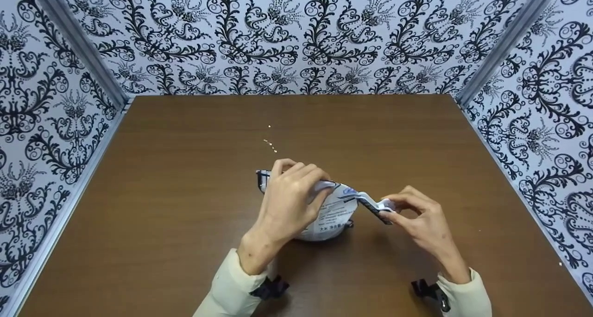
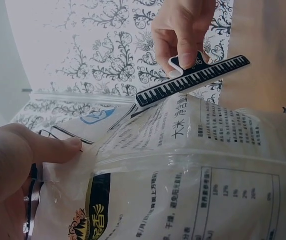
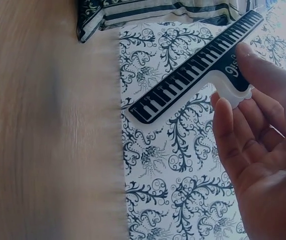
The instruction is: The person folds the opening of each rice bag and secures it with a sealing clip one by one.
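Note:
A rice bag [image 1: 324, 222], clear and white with black print, stands on the table. My left hand [image 1: 292, 196] grips its upper edge, thumb on the near side, as the left wrist view [image 2: 37, 155] of that hand also shows. A sealing clip [image 3: 198, 65] with a piano-key pattern is pinched by its handle between the thumb and fingers of my right hand [image 1: 421, 219]. In the left wrist view the clip [image 2: 193, 80] slants at the bag's top corner, one end against the film. Whether its jaws bite the film I cannot tell.
Several small white specks [image 1: 270, 144] lie on the brown wooden table [image 1: 185, 168] beyond the bag. Patterned black-and-white panels [image 1: 296, 34] wall the table at the back and both sides. A dark wrist mount [image 1: 270, 288] sits under the left cuff.

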{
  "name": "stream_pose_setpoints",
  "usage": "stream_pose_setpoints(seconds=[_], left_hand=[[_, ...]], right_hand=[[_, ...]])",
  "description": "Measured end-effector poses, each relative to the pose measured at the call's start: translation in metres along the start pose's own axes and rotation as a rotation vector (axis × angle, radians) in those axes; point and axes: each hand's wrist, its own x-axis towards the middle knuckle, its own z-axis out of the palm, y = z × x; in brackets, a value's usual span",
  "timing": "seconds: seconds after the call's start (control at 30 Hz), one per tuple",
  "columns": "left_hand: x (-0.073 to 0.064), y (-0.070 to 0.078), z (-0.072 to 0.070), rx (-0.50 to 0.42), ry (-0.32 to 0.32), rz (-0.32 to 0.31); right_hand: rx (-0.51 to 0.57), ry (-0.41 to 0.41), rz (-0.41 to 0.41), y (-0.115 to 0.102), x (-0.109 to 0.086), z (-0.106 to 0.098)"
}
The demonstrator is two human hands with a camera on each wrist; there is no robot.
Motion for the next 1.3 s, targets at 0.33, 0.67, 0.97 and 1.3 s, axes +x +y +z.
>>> stream_pose_setpoints(seconds=[0.33, 0.67, 0.97, 1.3], left_hand=[[0.001, 0.000, 0.001, -0.006, 0.006, 0.004], [0.002, 0.002, 0.001, 0.001, 0.017, 0.016], [0.001, 0.001, 0.002, 0.000, 0.018, 0.014], [0.001, 0.001, 0.003, -0.002, 0.019, 0.011]], right_hand=[[-0.015, -0.016, 0.025, -0.009, 0.004, -0.003], [-0.001, 0.001, -0.034, -0.009, 0.006, -0.001], [0.018, 0.013, -0.028, -0.012, 0.008, 0.001], [0.018, 0.008, -0.035, -0.014, 0.009, 0.001]])
